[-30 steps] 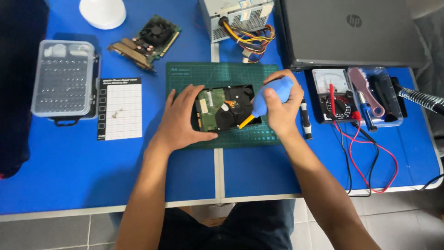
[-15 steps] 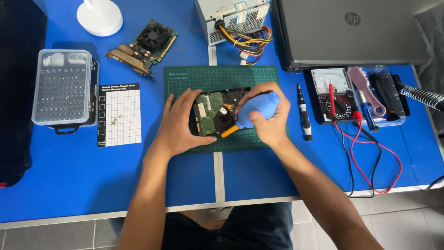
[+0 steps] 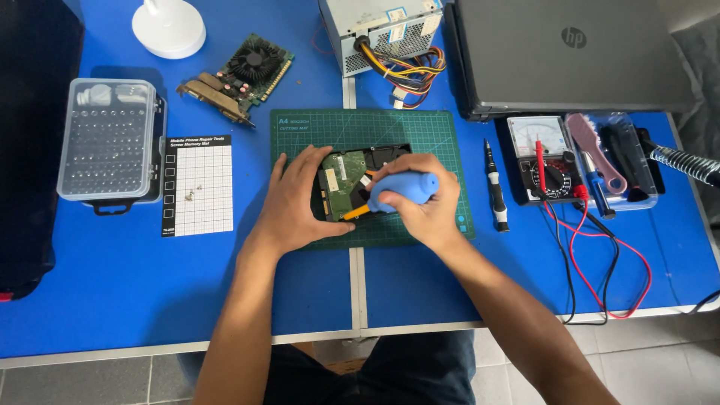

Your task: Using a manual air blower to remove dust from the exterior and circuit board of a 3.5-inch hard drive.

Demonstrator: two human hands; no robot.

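At frame centre, the left hand (image 3: 296, 199) lies flat, fingers spread, steadying the hard drive (image 3: 346, 180) on the green mat (image 3: 435, 131). The right hand (image 3: 420, 199) grips a blue blower (image 3: 401, 191), its orange nozzle over the drive.

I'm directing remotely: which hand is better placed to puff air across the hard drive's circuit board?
Right. The right hand already grips the blue air blower, its orange nozzle aimed at the hard drive. The left hand lies flat, steadying the drive.
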